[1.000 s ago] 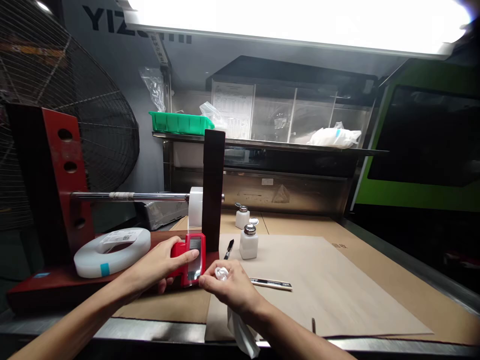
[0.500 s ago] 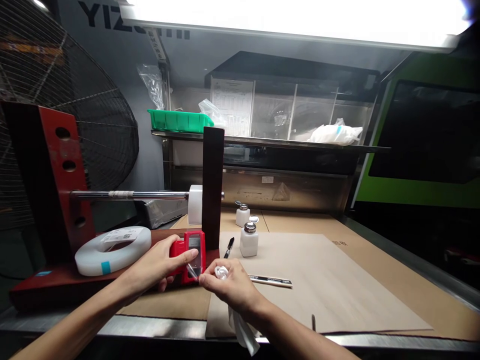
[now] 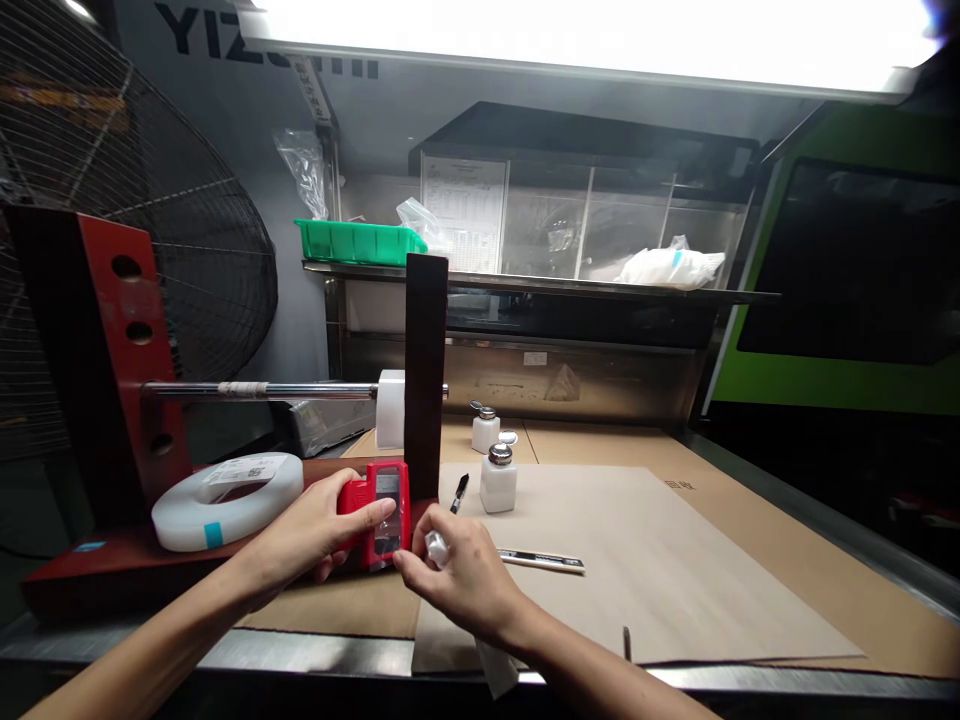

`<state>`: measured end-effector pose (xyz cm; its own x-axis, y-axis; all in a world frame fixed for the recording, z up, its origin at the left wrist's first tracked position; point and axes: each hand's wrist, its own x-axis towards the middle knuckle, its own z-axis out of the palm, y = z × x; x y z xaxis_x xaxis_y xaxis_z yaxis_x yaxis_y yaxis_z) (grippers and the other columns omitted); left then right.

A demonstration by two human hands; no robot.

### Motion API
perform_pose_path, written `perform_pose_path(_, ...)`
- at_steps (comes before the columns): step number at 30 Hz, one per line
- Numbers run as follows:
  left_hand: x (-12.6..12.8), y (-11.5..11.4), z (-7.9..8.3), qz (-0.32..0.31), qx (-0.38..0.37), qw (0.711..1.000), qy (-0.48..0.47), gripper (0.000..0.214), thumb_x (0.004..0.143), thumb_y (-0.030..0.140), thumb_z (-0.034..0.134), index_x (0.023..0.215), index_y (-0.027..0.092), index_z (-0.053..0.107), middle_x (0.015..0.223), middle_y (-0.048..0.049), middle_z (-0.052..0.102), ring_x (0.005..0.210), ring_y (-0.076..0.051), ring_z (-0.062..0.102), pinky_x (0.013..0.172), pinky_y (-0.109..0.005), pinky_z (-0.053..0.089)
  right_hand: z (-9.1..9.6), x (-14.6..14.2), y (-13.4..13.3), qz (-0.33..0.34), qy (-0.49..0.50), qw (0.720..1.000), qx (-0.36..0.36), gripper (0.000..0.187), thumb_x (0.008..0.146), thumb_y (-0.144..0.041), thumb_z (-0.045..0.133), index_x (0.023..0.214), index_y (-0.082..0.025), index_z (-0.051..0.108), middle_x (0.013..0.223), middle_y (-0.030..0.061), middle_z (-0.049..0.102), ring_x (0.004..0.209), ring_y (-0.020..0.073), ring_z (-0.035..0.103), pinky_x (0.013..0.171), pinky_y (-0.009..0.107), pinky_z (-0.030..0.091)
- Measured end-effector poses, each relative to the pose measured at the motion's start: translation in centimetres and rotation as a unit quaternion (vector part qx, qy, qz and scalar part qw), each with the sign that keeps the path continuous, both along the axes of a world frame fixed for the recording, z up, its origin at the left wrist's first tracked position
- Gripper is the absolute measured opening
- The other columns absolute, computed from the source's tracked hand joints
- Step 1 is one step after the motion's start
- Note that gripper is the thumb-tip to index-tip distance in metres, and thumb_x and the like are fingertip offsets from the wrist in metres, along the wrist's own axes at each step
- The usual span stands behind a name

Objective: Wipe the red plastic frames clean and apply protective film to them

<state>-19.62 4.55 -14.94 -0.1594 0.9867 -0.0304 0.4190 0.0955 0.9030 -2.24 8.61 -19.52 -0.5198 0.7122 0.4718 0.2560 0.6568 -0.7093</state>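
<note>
my left hand [image 3: 319, 525] grips the red device [image 3: 377, 512]; my right hand [image 3: 457, 572] pinches a white cloth [image 3: 437, 546] at its near right edge.

the device stands on the bench [image 3: 675, 560], at the foot of the dark upright post [image 3: 425, 375]. just right of my hands lie a black pen [image 3: 458, 493] and a flat strip [image 3: 541, 561], with two white dispenser bottles [image 3: 498, 480] farther back. a white tape roll [image 3: 227, 488] lies to the left.

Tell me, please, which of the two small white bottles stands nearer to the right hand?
The front bottle, standing on the paper sheet beside the black pen, is nearer the right hand. The other bottle stands farther back.
</note>
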Motion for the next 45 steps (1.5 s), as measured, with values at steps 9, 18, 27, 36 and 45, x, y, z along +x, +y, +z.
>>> perform_pose_path(9,0.5,-0.7,0.6,-0.001,0.017,1.0,-0.013,0.046,0.065,0.061,0.063,0.076,0.022,0.042,0.047,0.0086,0.044,0.04,-0.008,0.032,0.036,-0.019,0.023,-1.9,1.4,0.7,-0.001,-0.253,0.829,0.499,0.068,0.077,-0.009,0.047,0.142,-0.015,0.028,0.063,-0.0016,0.064,0.044,0.0147,0.053,0.041,0.029,0.014)
perform_pose_path(18,0.4,-0.8,0.6,0.029,0.014,0.999,0.009,0.047,0.063,0.061,0.065,0.079,0.02,0.048,0.054,0.0047,0.052,0.046,-0.01,0.04,0.04,-0.019,0.027,0.3,6.9,4.9,-0.092,-0.374,0.903,0.192,0.021,0.088,-0.016,0.047,0.084,-0.015,0.068,0.086,0.0084,0.067,0.066,0.0149,0.059,0.053,0.026,0.029)
perform_pose_path(27,0.6,-0.6,0.4,0.05,0.026,0.998,0.035,0.049,0.06,0.063,0.066,0.078,0.02,0.05,0.054,0.0044,0.05,0.048,-0.012,0.041,0.039,-0.02,0.03,-1.6,9.5,7.3,-0.062,-0.387,0.917,0.073,0.016,0.072,-0.028,0.069,0.084,-0.018,0.072,0.087,0.0073,0.069,0.076,0.0189,0.061,0.06,0.024,0.037)
perform_pose_path(36,0.2,0.3,-0.3,0.08,0.041,0.995,0.048,0.051,0.067,0.073,0.049,0.063,0.022,0.044,0.049,0.0062,0.037,0.045,-0.013,0.04,0.036,-0.021,0.032,2.7,9.4,6.3,-0.051,-0.237,0.962,0.127,0.013,0.084,-0.018,0.058,0.095,-0.018,0.065,0.089,0.0028,0.067,0.08,0.0131,0.058,0.071,0.022,0.041)
perform_pose_path(45,-0.2,0.7,-1.0,0.087,0.039,0.995,0.018,0.046,0.072,0.068,0.047,0.067,0.023,0.044,0.045,0.0066,0.037,0.038,-0.011,0.035,0.034,-0.02,0.025,6.9,3.1,4.2,-0.145,-0.253,0.874,0.389,0.025,0.094,-0.019,0.039,0.095,-0.022,0.064,0.092,0.0029,0.058,0.064,0.0101,0.052,0.048,0.023,0.025)
